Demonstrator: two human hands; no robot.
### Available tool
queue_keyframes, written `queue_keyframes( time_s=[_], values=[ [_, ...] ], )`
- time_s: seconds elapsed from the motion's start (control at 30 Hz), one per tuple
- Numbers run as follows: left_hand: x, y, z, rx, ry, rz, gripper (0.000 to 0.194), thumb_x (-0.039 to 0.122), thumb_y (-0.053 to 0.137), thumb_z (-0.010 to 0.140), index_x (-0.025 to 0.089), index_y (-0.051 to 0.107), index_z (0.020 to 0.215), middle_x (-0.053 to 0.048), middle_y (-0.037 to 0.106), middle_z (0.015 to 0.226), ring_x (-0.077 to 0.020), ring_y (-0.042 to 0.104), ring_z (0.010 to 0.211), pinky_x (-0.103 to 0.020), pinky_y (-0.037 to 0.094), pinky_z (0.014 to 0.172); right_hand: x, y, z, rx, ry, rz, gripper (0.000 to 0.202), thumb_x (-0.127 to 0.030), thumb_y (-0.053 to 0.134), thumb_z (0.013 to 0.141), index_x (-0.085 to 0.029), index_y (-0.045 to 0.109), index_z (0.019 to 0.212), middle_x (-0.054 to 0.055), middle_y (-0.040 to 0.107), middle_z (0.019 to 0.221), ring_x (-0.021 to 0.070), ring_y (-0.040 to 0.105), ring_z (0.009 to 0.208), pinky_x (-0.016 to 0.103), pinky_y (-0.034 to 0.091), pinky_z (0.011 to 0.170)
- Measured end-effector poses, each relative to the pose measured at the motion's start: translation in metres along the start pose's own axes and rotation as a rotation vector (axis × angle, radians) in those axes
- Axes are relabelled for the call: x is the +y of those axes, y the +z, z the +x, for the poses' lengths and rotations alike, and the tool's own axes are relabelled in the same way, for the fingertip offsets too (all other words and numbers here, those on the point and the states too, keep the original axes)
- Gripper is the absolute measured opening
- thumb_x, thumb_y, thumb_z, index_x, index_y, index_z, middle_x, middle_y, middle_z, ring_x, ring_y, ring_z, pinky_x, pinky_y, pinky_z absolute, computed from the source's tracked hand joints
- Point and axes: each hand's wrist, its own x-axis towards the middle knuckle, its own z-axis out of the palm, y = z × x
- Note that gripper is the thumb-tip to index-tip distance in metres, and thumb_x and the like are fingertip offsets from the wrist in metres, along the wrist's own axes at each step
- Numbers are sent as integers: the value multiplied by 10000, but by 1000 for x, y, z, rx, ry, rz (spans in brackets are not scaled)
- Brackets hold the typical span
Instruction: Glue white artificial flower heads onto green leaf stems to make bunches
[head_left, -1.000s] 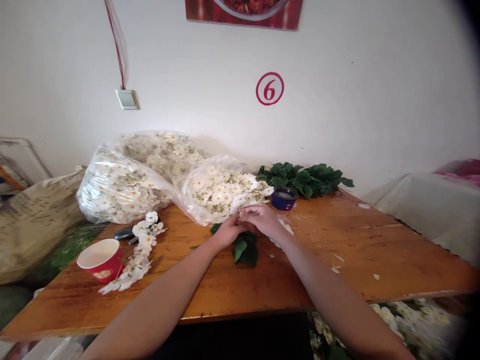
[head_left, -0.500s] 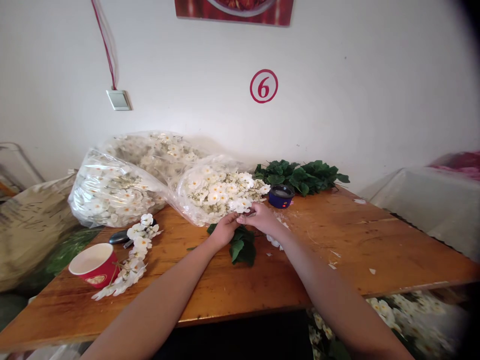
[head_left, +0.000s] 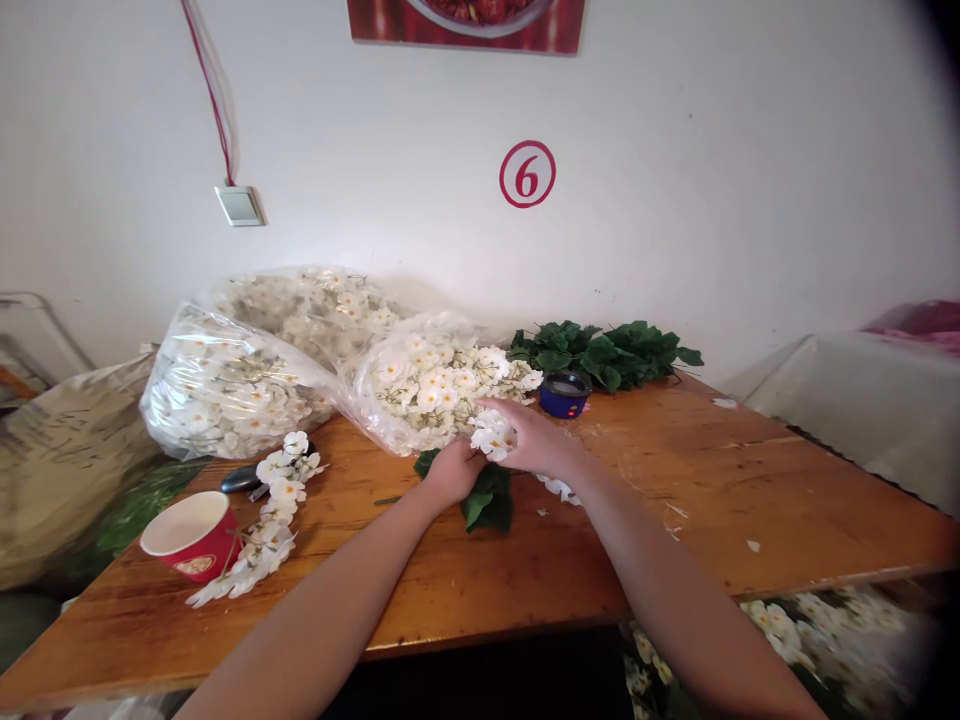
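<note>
I've got the right hand [head_left: 544, 440] closed lightly round white flowers [head_left: 493, 437], thumb and fingers, over the middle of the table [head_left: 675, 480]. Left hand [head_left: 454, 470] is curled just beside it, over green leaves [head_left: 489, 500] — fingers hidden, can't tell what they grip. I'd guess it sits low to steady something while the right handles petals. Clear plastic bag [head_left: 225, 375], maybe two, is toward the far edge, full of white flowers; they spill out close to the hands, probably for easy reach. Blue pot [head_left: 564, 397] with a red light stands before a leaf pile [head_left: 611, 355] near the far edge — contents unclear. Red cup [head_left: 201, 545] is by the left edge, pale inside, flower strand [head_left: 275, 515] alongside.
</note>
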Motion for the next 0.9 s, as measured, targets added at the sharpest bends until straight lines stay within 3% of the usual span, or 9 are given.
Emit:
queue_keyframes(
  time_s=[0.1,0.27,0.57,0.73,0.9],
  values=[
    [0,0,0,-6,-21,116,235,316,510,869,187,696,932,-74,712,967,-238,625,924,-320,454,846,-1,-2,-2,-55,-17,-40,715,-160,624,690,-360,491,1364,38,528,1356,207,601,999,313,468,867],
    [4,-1,-1,-50,-50,249,285,358,477,904,174,693,931,-77,710,916,-223,627,840,-298,437,767,5,-8,1,-68,-41,0,376,-224,656,733,-282,698,1102,50,634,1126,202,605,954,310,465,845],
    [14,-6,-1,-99,-57,296,373,448,414,940,194,687,958,-51,702,874,-206,614,819,-261,395,700,25,-8,9,-60,45,173,159,-308,748,714,-202,770,830,65,680,995,192,627,854,300,477,751],
    [14,-7,-1,-118,-66,320,467,510,374,940,185,684,812,-32,663,740,-177,578,713,-254,360,637,33,-8,11,52,27,249,153,-317,768,691,-177,751,750,76,689,949,190,631,817,298,491,709],
    [13,-6,-2,-111,-25,324,517,566,364,928,192,684,770,-14,636,675,-160,553,660,-249,315,582,39,-37,8,324,151,484,288,-415,798,638,-160,734,756,95,675,1021,151,598,679,279,488,546]
  ],
)
